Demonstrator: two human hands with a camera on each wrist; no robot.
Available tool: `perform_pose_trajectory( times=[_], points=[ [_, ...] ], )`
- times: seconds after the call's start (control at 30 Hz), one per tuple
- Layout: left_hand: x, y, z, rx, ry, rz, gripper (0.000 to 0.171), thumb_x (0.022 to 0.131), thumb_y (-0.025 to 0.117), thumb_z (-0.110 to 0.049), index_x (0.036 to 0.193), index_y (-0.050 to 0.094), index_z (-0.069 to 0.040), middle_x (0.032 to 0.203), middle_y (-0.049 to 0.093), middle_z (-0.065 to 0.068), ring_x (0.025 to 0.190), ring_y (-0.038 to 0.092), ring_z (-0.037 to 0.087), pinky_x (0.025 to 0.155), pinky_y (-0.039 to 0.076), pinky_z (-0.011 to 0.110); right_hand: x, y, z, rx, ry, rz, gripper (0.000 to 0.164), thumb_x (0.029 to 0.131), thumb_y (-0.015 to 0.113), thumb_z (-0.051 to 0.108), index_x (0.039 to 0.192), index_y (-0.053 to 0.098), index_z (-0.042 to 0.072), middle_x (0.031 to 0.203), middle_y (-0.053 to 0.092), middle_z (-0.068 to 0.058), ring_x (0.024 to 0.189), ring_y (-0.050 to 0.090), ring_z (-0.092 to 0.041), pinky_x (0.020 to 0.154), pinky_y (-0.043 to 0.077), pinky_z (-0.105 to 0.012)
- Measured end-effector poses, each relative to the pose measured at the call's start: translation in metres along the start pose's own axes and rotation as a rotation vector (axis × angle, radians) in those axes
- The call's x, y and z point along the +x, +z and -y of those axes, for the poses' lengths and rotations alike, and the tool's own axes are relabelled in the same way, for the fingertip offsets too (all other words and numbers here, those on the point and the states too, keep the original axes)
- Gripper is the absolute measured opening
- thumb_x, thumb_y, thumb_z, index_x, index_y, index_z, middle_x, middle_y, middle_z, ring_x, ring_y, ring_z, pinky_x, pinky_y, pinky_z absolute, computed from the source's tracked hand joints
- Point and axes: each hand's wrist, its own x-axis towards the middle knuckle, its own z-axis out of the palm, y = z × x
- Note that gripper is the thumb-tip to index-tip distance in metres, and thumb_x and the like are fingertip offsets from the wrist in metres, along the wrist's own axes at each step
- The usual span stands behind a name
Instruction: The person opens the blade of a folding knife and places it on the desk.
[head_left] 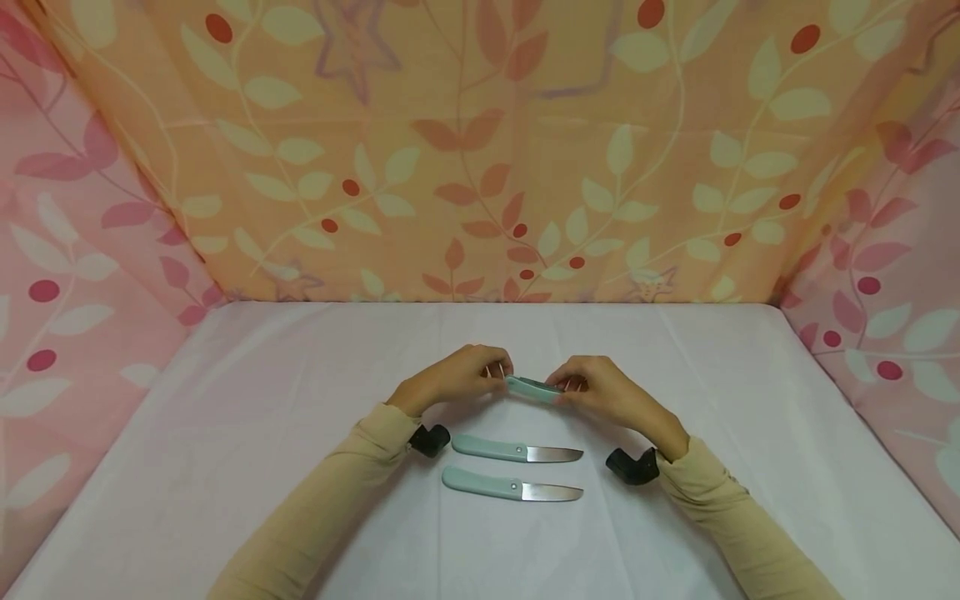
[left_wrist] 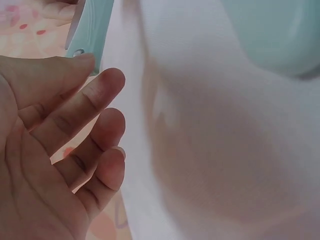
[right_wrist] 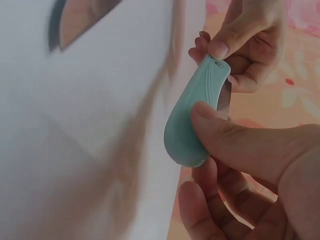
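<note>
Head view shows both hands meeting at one mint-green folding knife (head_left: 531,389), held between them with a grip at either end. The left hand (head_left: 467,373) has a narrow pinch on the riveted end: its thumb (left_wrist: 55,75) lies beside the rivet, and the fingers nearest the camera bend loosely, their tips off the knife. The right hand (head_left: 603,390) has hold of the broad, rounded end, its thumb (right_wrist: 240,142) flat on the face of the handle and its fingers bent behind and below. Between the two grips, the blade (right_wrist: 224,100) shows along one edge of the handle; how far it is folded is hard to tell.

On the person's side of the grip, two matching knives lie unfolded and roughly parallel on the white surface (head_left: 187,433): the upper knife (head_left: 501,450) nearer the grip, the lower knife (head_left: 495,486) just beyond it. Both blades point to the right.

Black wrist cameras sit back from each grip, at the cuffs of beige sleeves (head_left: 315,508). Farther out, past the surface, hangs an orange leaf-patterned cloth (head_left: 420,83), with pink patterned cloth (head_left: 75,242) at either side.
</note>
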Motion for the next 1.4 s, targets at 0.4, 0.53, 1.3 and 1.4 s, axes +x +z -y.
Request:
perform_pose_trajectory(
  times=[0.4,0.53,1.3,1.4],
  points=[
    [-0.022,0.002,-0.008,0.031,0.045,0.000,0.010,0.094,0.066,-0.009,0.103,0.065,-0.008,0.090,0.070,0.003,0.076,0.057,0.010,0.073,0.047,0.021,-0.012,0.005,0.013,0.006,-0.070,0.010,0.019,0.082,0.077,0.001,0.101,0.074,0.002,0.086,0.067,-0.002,0.075,0.058,-0.005,0.068,0.049,-0.021],
    [-0.029,0.002,-0.012,0.032,0.045,-0.006,0.010,0.094,0.066,-0.009,0.103,0.065,-0.008,0.091,0.071,0.003,0.075,0.056,0.010,0.070,0.046,0.020,-0.014,0.006,0.017,0.011,-0.084,0.011,0.019,0.082,0.077,0.002,0.101,0.074,0.003,0.085,0.067,-0.002,0.075,0.058,-0.005,0.068,0.049,-0.021],
    [-0.045,0.013,-0.013,-0.104,0.054,-0.130,0.010,0.093,0.065,-0.011,0.102,0.063,-0.010,0.088,0.070,0.000,0.079,0.054,0.011,0.072,0.045,0.023,-0.016,0.010,0.029,0.063,-0.054,-0.007,0.010,0.087,0.074,0.011,0.097,0.075,0.007,0.088,0.073,0.000,0.074,0.062,-0.003,0.070,0.052,-0.022],
    [-0.046,0.013,-0.015,-0.156,0.057,-0.130,0.010,0.095,0.061,-0.011,0.105,0.058,-0.010,0.091,0.071,0.005,0.080,0.056,0.011,0.073,0.044,0.023,-0.017,0.010,0.031,0.082,-0.036,-0.006,0.010,0.089,0.073,0.012,0.097,0.074,0.007,0.088,0.072,-0.001,0.075,0.065,-0.007,0.071,0.053,-0.024]
  ],
)
